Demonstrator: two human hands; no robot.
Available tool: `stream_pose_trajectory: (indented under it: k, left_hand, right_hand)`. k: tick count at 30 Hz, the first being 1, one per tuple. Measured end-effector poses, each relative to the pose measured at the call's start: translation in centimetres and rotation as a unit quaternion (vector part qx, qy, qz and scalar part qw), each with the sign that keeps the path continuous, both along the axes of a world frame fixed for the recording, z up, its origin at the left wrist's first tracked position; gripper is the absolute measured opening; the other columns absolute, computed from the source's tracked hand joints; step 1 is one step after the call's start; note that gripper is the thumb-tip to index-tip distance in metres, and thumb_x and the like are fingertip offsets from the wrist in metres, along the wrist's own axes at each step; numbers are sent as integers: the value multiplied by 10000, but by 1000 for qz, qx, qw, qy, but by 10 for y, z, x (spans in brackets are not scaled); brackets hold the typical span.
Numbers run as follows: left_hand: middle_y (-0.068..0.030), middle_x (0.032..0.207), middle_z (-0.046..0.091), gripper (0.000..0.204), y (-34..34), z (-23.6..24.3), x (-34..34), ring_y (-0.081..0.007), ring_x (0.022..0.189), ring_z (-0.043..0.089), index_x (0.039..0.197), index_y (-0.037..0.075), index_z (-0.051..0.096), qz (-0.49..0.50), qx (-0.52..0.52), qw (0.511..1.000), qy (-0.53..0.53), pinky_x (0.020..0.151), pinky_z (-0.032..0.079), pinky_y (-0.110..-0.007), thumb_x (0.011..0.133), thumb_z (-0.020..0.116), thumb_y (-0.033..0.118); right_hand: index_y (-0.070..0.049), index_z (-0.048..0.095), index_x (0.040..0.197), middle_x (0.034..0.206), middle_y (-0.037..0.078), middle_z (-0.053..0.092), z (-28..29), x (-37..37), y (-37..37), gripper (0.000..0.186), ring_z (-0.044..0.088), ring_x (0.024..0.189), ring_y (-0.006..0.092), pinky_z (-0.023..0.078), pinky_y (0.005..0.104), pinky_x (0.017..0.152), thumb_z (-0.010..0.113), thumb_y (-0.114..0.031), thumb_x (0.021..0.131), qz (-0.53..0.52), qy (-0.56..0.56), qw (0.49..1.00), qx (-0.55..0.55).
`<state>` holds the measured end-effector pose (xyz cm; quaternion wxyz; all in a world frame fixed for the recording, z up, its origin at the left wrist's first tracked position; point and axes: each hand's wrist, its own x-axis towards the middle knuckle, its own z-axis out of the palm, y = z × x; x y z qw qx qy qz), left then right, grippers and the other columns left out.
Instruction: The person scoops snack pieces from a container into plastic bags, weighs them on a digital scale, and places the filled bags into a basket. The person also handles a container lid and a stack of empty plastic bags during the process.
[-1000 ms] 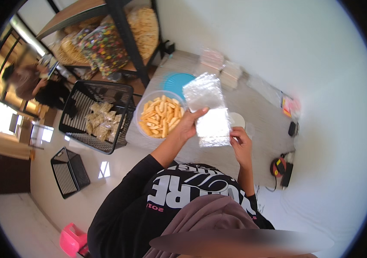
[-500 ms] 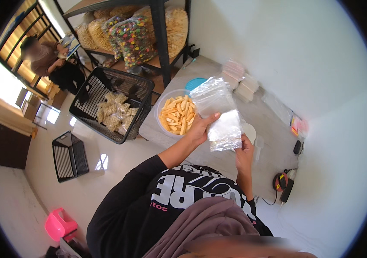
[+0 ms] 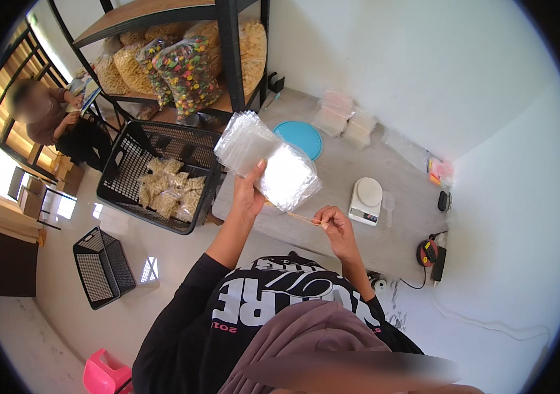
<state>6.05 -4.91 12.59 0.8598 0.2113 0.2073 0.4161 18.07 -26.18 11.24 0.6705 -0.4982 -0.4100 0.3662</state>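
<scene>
A stack of clear plastic bags [image 3: 285, 177] is gripped in my left hand [image 3: 248, 197], held up over the table's near left side with the thumb on top. My right hand [image 3: 336, 230] is closed, its fingers pinching a thin tan rubber band [image 3: 303, 218] that stretches from the stack's lower edge. The bags hide the tub of stick snacks seen earlier. Behind them lies a round blue lid [image 3: 298, 140]. A white kitchen scale [image 3: 364, 211] with a round pan stands beyond my right hand, beside a pale scoop [image 3: 388, 209].
Left of the table [image 3: 411, 217] is a black crate [image 3: 112, 197] of small filled packets. A smaller black basket [image 3: 103, 269] stands on the floor. Large snack bags [image 3: 188, 72] fill a shelf. Another person [image 3: 63, 118] is at far left. More bag stacks [image 3: 333, 108] lie along the wall.
The bag stack has moved left and tilted with my left hand. My right hand has drawn away from the stack's edge, stretching the rubber band. The view has shifted, uncovering the scale.
</scene>
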Motion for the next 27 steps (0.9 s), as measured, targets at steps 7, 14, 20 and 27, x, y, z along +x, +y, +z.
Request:
stream_pose_trajectory:
  k: [7, 14, 20, 27]
  left_hand:
    - [-120, 1181, 588, 568, 17, 11, -40, -230, 1084, 577, 1236, -1, 499, -50, 113, 987, 106, 944, 477, -355, 727, 750, -30]
    - [-110, 1131, 632, 546, 2, -3, -65, -204, 1043, 604, 1188, -15, 552, -215, 231, 936, 154, 919, 482, -333, 685, 755, -74]
    - [-74, 1152, 625, 602, -30, -24, -70, -164, 1070, 578, 1237, 24, 526, -336, 224, 904, 141, 942, 458, -312, 693, 775, -40]
    - [-86, 1178, 612, 660, -55, -41, -69, -185, 1089, 582, 1280, 21, 489, -452, 139, 878, 78, 957, 453, -322, 687, 771, -42]
  right_hand:
    - [-51, 486, 888, 809, 25, 549, -32, -7, -20, 74, 543, 779, 112, 444, 249, 739, 527, 4, 862, -132, -12, 978, -164]
    - [-14, 570, 959, 819, 28, 570, -34, -11, -37, 98, 560, 776, 118, 455, 247, 720, 537, -36, 869, -184, 21, 960, -212]
    - [-7, 533, 1227, 1060, 71, 575, -14, -33, -32, 392, 543, 1016, 170, 447, 312, 896, 603, -200, 893, -128, -45, 979, -150]
    - [-17, 429, 1352, 1266, 106, 508, -12, -24, -34, 769, 458, 1185, 216, 373, 378, 1007, 408, -644, 906, -145, 7, 988, -58]
